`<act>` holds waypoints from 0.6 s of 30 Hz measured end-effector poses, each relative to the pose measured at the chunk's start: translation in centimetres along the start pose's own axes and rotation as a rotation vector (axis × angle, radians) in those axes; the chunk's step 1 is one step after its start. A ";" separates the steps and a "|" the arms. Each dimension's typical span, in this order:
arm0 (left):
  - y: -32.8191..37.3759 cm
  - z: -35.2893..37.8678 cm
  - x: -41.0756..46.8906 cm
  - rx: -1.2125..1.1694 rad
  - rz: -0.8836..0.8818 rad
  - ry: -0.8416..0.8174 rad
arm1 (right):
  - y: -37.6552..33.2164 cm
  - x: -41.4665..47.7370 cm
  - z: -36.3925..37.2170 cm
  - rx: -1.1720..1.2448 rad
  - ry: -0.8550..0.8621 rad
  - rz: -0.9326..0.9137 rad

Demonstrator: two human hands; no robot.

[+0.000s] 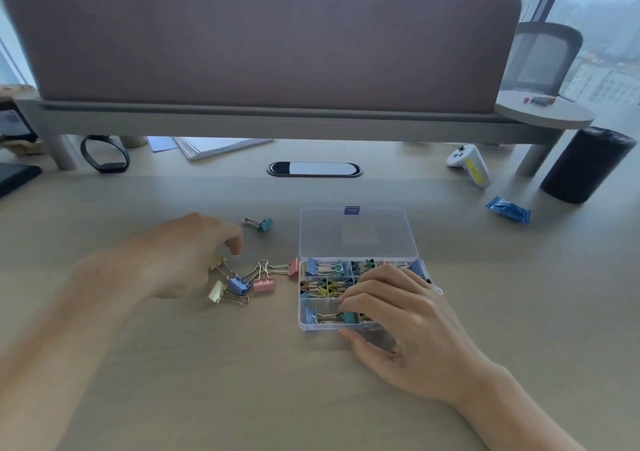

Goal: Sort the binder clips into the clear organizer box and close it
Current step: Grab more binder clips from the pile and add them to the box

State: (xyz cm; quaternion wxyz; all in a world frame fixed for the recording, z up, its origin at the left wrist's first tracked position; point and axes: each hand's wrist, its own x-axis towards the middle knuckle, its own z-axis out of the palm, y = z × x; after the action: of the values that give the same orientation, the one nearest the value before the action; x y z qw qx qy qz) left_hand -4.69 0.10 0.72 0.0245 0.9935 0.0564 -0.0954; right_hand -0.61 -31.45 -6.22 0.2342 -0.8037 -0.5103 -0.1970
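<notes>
Sorting is running partway, by my reading well past the middle. The clear organizer box [300, 312] is sitting on the table [207, 374] just right of frame centre. Its lid [356, 232] is lying thrown back flat toward the top of the frame, so closing is not yet done. Its visible compartments are already holding sorted clips [329, 288] in blue, teal, yellow and black; the right-hand compartments are hiding under your fingers. Your right hand [405, 322] is grasping the box at its near edge, thumb pressing the front wall, fingers curling over the compartments. Whether the fingertips are also touching a clip inside, I cannot tell. Your left hand [180, 256] is hovering over the table left of the box, motion-blurred, fingers bending down toward a gold clip [218, 262]; I cannot tell whether it is pinching anything. Six clips are lying outside the box. That gold one, a second gold clip [217, 292], a blue clip [239, 286] and a pink clip [264, 284] are tangling handles at lower centre. A salmon clip [293, 267] is touching the box's left wall, and a teal clip [264, 224] is lying apart, above the others. Judgement: these six are waiting to go in, then the lid is waiting to come down and its blue latch [352, 210] to snap.
</notes>
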 end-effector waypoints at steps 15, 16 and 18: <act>5.7 -3.2 -3.2 -0.465 0.287 0.103 | -0.1 0.1 0.2 0.075 0.179 0.085; 7.0 -2.9 -3.3 -0.505 0.345 0.057 | -0.2 0.1 0.2 0.091 0.192 0.087; 8.5 -2.0 -3.1 -0.543 0.410 0.023 | -0.2 -0.1 0.3 0.099 0.194 0.075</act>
State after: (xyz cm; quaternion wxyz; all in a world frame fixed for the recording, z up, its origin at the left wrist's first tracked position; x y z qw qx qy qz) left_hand -6.35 -8.54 3.63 0.3062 0.9424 -0.1211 -0.0590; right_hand -0.83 -31.24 -6.51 0.3290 -0.7868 -0.4640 -0.2397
